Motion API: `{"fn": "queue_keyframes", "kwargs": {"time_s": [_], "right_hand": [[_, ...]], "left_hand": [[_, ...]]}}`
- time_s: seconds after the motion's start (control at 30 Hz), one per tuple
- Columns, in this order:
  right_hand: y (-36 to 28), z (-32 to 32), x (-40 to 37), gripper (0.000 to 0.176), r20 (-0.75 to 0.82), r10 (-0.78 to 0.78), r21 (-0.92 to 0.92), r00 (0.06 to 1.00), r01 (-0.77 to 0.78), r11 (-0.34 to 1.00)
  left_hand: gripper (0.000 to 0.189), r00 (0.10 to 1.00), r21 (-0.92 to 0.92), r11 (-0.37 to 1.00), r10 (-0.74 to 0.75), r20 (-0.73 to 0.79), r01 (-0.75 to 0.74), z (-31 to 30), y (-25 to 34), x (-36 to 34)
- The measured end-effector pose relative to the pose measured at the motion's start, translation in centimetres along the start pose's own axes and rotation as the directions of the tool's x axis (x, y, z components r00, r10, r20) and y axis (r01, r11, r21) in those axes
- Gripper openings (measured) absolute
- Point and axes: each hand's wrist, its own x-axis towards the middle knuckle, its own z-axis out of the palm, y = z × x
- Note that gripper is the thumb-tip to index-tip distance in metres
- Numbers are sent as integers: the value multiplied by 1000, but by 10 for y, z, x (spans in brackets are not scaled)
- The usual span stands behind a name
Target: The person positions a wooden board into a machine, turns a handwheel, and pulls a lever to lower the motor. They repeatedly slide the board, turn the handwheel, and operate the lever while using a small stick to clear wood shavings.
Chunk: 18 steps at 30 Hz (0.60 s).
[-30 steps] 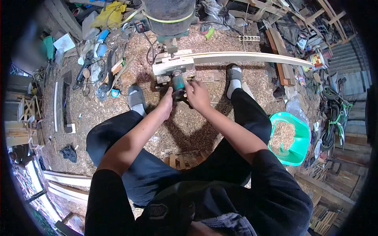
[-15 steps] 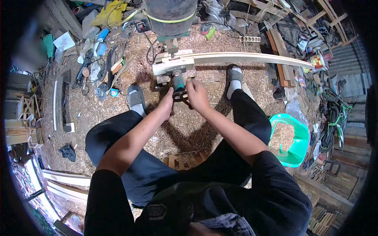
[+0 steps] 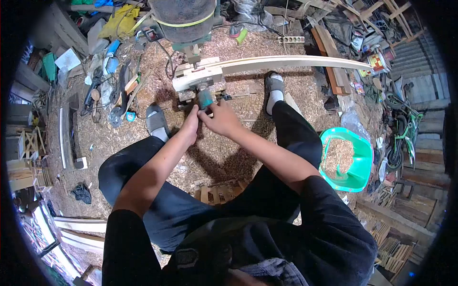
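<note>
A machine with a dark drum-shaped body (image 3: 183, 24) stands over the floor at the top. Beneath it a pale wooden block (image 3: 197, 78) is set in a vise with a teal body (image 3: 205, 97), and long pale wooden strips (image 3: 296, 60) run from there to the right. My left hand (image 3: 191, 125) is closed at the near end of the vise, on its dark handle, largely hidden. Close beside it, my right hand (image 3: 220, 118) has its fingers curled against the same end of the vise; what they grip is covered.
Wood shavings cover the floor (image 3: 229, 162). A green basin (image 3: 368, 167) with shavings stands at the right. Power tools and cables (image 3: 93, 93) lie at the left, and brown planks (image 3: 329, 57) at the upper right. A small motorbike (image 3: 403, 133) is at the far right.
The view has shifted, so the machine and vise sit a little further left. My right hand has moved across toward my left hand, and the dark vise handle between them is now mostly hidden.
</note>
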Motion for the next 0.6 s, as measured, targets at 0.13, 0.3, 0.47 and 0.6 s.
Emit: {"fn": "queue_keyframes", "kwargs": {"time_s": [0.13, 0.3, 0.47, 0.6], "right_hand": [[27, 14, 18, 52, -110, 52, 137, 993, -36, 990], [1, 7, 5, 55, -29, 111, 176, 993, -105, 979], [24, 29, 17, 56, -93, 121, 187, 988, -102, 977], [7, -5, 14, 65, 83, 182, 18, 980, -184, 983]], "left_hand": [[80, 987, 21, 1000, 9, -159, -6, 8, -5, 0], [77, 989, 2, 999, -39, -140, 40, 26, 21, -35], [74, 1000, 28, 1000, 6, 9, -6, 3, 1, -7], [77, 995, -29, 998, -50, -88, 48, -1, -4, 6]]}}
